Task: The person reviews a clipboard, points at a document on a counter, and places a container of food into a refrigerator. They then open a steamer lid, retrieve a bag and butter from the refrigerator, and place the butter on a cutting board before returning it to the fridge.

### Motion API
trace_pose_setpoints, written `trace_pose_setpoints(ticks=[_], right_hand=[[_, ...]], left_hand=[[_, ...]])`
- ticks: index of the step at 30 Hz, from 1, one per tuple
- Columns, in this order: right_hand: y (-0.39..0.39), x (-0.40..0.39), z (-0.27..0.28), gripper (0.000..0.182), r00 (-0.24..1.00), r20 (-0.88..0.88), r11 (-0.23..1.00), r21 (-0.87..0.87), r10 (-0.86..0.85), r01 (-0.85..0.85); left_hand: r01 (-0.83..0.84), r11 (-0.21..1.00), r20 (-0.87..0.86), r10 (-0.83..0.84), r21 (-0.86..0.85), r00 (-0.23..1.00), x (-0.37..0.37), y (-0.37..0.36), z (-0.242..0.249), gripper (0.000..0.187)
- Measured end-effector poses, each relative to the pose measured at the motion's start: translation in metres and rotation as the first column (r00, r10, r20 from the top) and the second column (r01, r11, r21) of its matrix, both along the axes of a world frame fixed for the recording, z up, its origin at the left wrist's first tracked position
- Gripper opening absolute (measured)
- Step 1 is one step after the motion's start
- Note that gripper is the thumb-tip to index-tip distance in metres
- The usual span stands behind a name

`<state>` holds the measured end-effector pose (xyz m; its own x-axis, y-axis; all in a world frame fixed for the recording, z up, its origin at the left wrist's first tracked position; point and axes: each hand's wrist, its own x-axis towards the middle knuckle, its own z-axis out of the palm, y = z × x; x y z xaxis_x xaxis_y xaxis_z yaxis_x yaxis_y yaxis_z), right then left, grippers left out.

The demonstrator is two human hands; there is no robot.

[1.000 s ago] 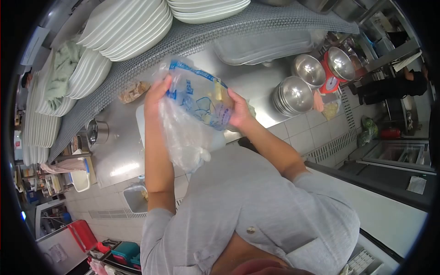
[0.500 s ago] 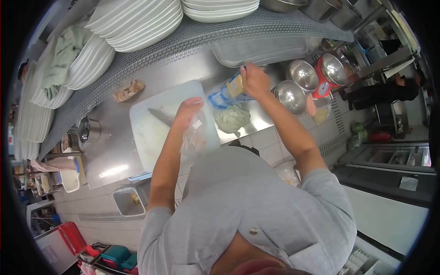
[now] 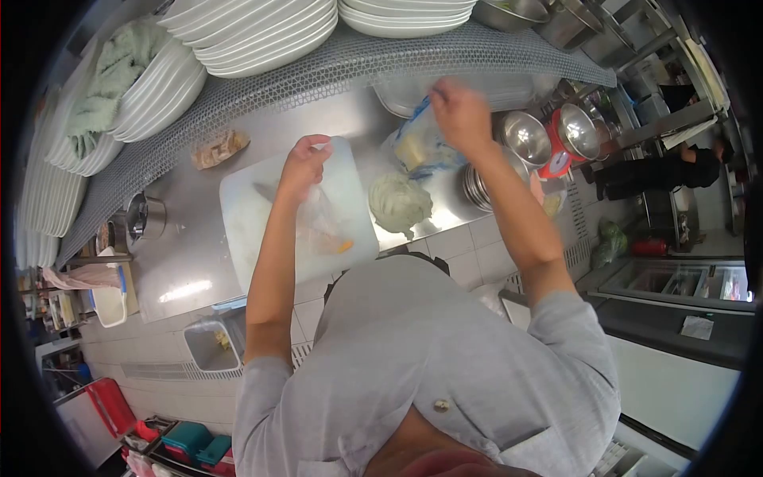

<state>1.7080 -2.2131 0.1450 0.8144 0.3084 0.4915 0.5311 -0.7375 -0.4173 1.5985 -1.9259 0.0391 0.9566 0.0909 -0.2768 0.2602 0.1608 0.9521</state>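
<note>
My left hand (image 3: pixel 304 167) is closed in a pinch on a clear plastic bag (image 3: pixel 316 219), which hangs over the white cutting board (image 3: pixel 246 230). Something orange shows at the bag's lower end. Part of a knife blade (image 3: pixel 265 191) lies on the board behind my left wrist. My right hand (image 3: pixel 462 115), slightly blurred, grips the top of a clear and blue plastic package (image 3: pixel 425 131) with a pale yellow block inside. Between the board and the package, a crumpled grey-green cloth (image 3: pixel 400 203) rests on the steel counter.
Stacked white plates (image 3: pixel 262 36) stand on a mesh-covered shelf (image 3: pixel 318 79) above the counter. Metal bowls (image 3: pixel 524 137) and a red scale (image 3: pixel 559 155) are at right. A brown-filled bag (image 3: pixel 220 149) lies at left. Another person (image 3: pixel 664 175) stands far right.
My right hand has lifted the blue package up and away from the cloth. My left hand has moved left and up, with the clear bag hanging from it.
</note>
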Motion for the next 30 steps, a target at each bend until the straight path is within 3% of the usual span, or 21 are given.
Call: trace_pose_setpoints(ticks=[1,4,7,10,12,13,15,17,18,20,23,24,27,29,30], right_hand=[[0.000,-0.002,0.011,0.018,0.999,0.036,0.997,0.076,-0.013,0.010],[0.012,-0.007,0.014,0.019,0.989,0.041,0.990,-0.018,0.143,-0.142],[0.019,-0.025,0.049,0.019,0.992,0.052,0.985,0.129,0.112,-0.118],[0.043,-0.051,0.043,0.021,0.941,-0.030,0.901,0.299,0.338,-0.314],[0.049,-0.083,0.029,0.022,0.877,-0.193,0.845,0.421,0.440,-0.331],[0.046,-0.097,0.022,0.025,0.865,-0.184,0.848,0.370,0.467,-0.379],[0.040,-0.119,0.007,0.036,0.862,-0.110,0.842,0.305,0.494,-0.444],[0.034,-0.135,-0.014,0.046,0.871,0.008,0.835,0.281,0.491,-0.473],[0.033,-0.139,-0.030,0.077,0.870,-0.026,0.855,0.197,0.493,-0.479],[0.041,-0.148,-0.047,0.090,0.854,-0.123,0.844,0.273,0.506,-0.461],[0.067,-0.148,-0.064,0.097,0.853,-0.206,0.859,0.308,0.480,-0.409],[0.077,-0.144,-0.070,0.092,0.866,-0.196,0.862,0.333,0.461,-0.383],[0.103,-0.122,-0.088,0.070,0.912,-0.114,0.835,0.459,0.395,-0.304],[0.099,-0.097,-0.102,0.051,0.903,-0.227,0.847,0.483,0.365,-0.221],[0.096,-0.088,-0.106,0.043,0.892,-0.282,0.852,0.490,0.352,-0.181]], left_hand=[[0.012,0.995,-0.003,-0.012,0.095,1.000,-0.003,-0.009,0.010,0.046],[0.051,0.936,0.164,-0.115,0.349,0.980,0.001,-0.035,0.025,0.063],[-0.102,0.820,0.432,-0.188,0.563,0.882,0.012,-0.062,0.029,0.066],[-0.070,0.792,0.371,-0.205,0.607,0.906,0.011,-0.089,0.063,0.059],[0.059,0.814,0.403,-0.347,0.578,0.847,0.017,-0.081,0.056,0.044],[0.121,0.817,0.418,-0.409,0.564,0.811,0.018,-0.071,0.047,0.036],[0.046,0.951,0.429,-0.182,0.307,0.885,0.013,-0.040,-0.002,0.012],[0.056,0.998,0.075,-0.053,-0.027,0.996,-0.001,-0.002,-0.009,0.015],[-0.066,0.989,0.065,0.076,-0.136,0.995,-0.004,0.007,-0.017,0.015],[-0.306,0.888,0.022,0.333,-0.344,0.943,0.001,0.014,-0.026,0.019],[-0.413,0.730,-0.104,0.430,-0.544,0.897,0.019,0.005,-0.010,0.031],[0.066,0.670,0.185,0.108,-0.739,0.977,0.020,0.039,-0.048,0.036],[0.149,0.514,0.212,0.065,-0.844,0.975,0.011,0.035,-0.047,0.042],[-0.078,0.822,0.180,0.215,-0.564,0.960,-0.016,0.010,-0.025,0.039],[-0.204,0.904,0.188,0.290,-0.376,0.938,-0.033,0.003,-0.012,0.038]])
